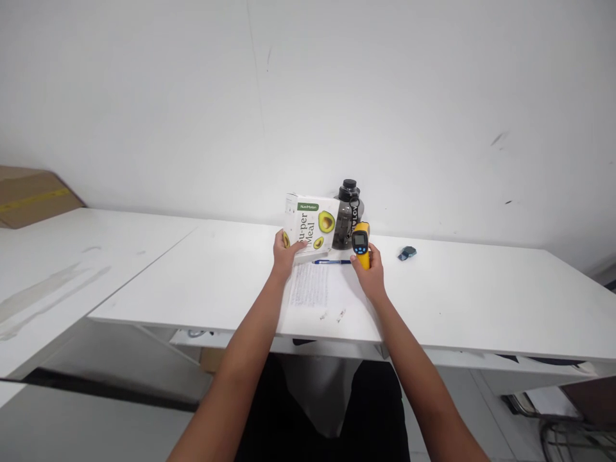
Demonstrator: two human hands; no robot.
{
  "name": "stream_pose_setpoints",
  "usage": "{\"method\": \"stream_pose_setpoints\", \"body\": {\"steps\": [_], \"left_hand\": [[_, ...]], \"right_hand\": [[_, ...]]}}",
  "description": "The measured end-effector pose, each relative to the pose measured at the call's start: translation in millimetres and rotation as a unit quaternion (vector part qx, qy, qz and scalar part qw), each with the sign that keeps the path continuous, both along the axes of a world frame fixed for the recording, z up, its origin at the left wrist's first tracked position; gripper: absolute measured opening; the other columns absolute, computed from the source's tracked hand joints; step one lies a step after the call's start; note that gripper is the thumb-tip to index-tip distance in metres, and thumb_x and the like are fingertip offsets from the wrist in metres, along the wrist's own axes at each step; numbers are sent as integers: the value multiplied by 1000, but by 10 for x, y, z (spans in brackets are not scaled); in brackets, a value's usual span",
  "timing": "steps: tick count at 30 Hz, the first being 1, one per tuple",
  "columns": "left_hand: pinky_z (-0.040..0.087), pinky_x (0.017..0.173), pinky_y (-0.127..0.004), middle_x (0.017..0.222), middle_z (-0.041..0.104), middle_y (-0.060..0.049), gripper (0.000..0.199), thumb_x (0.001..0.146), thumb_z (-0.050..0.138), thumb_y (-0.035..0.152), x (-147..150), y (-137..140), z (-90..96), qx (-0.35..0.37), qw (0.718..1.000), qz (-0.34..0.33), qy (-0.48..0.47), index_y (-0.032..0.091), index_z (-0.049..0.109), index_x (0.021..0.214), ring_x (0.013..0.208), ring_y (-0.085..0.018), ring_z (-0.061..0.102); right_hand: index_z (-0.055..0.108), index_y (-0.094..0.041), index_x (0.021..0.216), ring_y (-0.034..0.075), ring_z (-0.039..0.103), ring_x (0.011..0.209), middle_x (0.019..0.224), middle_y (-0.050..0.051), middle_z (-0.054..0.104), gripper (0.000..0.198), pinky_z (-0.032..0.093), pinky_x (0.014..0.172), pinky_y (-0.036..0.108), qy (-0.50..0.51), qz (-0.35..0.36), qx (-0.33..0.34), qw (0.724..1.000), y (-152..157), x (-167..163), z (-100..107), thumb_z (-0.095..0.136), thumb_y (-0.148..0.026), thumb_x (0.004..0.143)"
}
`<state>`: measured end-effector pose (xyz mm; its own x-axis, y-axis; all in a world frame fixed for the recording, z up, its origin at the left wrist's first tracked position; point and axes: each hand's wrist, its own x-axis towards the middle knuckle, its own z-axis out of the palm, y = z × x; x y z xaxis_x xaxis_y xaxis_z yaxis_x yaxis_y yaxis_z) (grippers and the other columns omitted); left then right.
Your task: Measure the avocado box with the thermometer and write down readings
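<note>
My left hand grips the lower left side of a white meal box printed with avocados, its front turned toward me. In my right hand is a yellow and black infrared thermometer, held by its handle with the small screen facing me. A dark water bottle with a strap stands behind the box and the thermometer, partly hidden by both. Below the box, a blue pen lies across the top of a handwritten sheet of paper.
A small dark blue object, its kind unclear, lies to the right on the white table. At the far left sits a cardboard box with yellow tape. The white wall rises behind the table, and a shelf runs underneath.
</note>
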<state>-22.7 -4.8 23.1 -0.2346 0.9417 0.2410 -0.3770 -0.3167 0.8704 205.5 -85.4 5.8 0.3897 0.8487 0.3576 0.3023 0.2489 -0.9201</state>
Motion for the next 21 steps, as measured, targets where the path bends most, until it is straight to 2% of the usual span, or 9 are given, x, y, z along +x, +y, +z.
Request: {"method": "stream_pose_setpoints", "body": {"steps": [4, 7, 10, 13, 17, 21], "left_hand": [[59, 95, -38, 112, 73, -4, 70, 55, 96, 21, -38, 67, -99, -38, 997, 70, 16, 25, 58, 113, 105, -23, 71], [58, 93, -36, 106, 72, -2, 58, 62, 94, 21, -69, 124, -137, -79, 991, 111, 12, 23, 57, 106, 97, -19, 71], [58, 93, -35, 106, 71, -2, 48, 69, 90, 20, -74, 156, -145, -110, 983, 147, -10, 22, 55, 101, 96, -17, 71], [58, 96, -37, 111, 71, -3, 46, 74, 90, 21, -61, 166, -159, -137, 978, 159, -16, 22, 53, 102, 99, -18, 71], [58, 101, -39, 117, 70, -4, 49, 79, 89, 24, -34, 159, -206, -145, 975, 170, 3, 24, 50, 107, 106, -18, 72], [56, 104, -40, 119, 70, -4, 50, 81, 89, 30, -6, 119, -233, -149, 973, 165, 61, 25, 48, 109, 111, -19, 72]], "right_hand": [[55, -19, 143, 30, 67, 105, 121, 13, 70, 77, 54, 94, 44, -13, -81, -93, 992, 88, 81, -52, 71, -57, 77], [52, -19, 149, 32, 65, 119, 138, 16, 67, 74, 51, 102, 43, -41, -115, -138, 983, 133, 129, -74, 65, -49, 82], [48, -20, 155, 31, 61, 130, 149, 16, 62, 70, 46, 108, 44, -115, -149, -173, 967, 154, 156, -66, 58, -40, 89], [53, -18, 153, 33, 57, 132, 142, 17, 68, 63, 35, 117, 54, -204, -182, -210, 939, 160, 169, -69, 56, -35, 93], [61, -20, 147, 35, 50, 138, 130, 15, 75, 54, 9, 124, 70, -276, -189, -223, 916, 177, 195, -134, 57, -32, 94], [62, -21, 148, 35, 49, 139, 129, 16, 75, 53, 1, 124, 73, -305, -176, -239, 905, 210, 241, -199, 56, -34, 97]]}}
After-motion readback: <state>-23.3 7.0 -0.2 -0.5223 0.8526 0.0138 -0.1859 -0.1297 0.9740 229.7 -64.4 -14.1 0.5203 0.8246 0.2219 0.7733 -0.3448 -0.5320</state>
